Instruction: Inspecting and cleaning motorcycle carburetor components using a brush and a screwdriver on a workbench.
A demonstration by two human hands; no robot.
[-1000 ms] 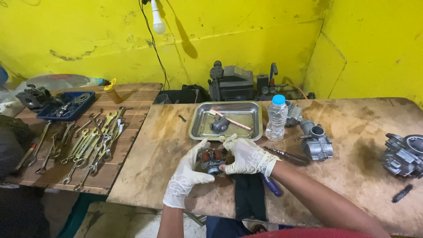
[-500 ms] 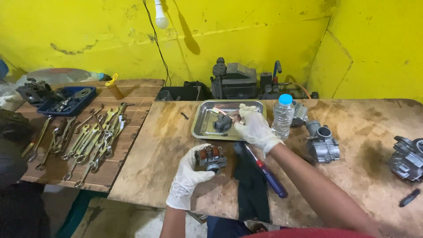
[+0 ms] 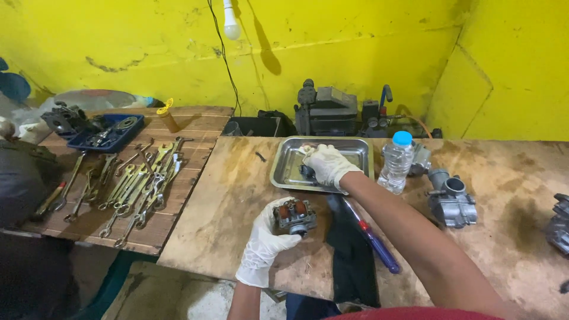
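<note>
Your carburetor part (image 3: 294,216) is small, grey metal with two brown round pieces on top, held upright above the wooden table.

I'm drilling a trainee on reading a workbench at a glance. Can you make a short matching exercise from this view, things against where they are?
Things:
1. small metal part with two brown pieces
2. metal tray
3. plastic bottle
4. wrenches

Places:
A. spread on the slatted bench
B. under the right hand
C. in the left hand
D. standing just right of the tray

Pairs: 1-C, 2-B, 3-D, 4-A
</note>
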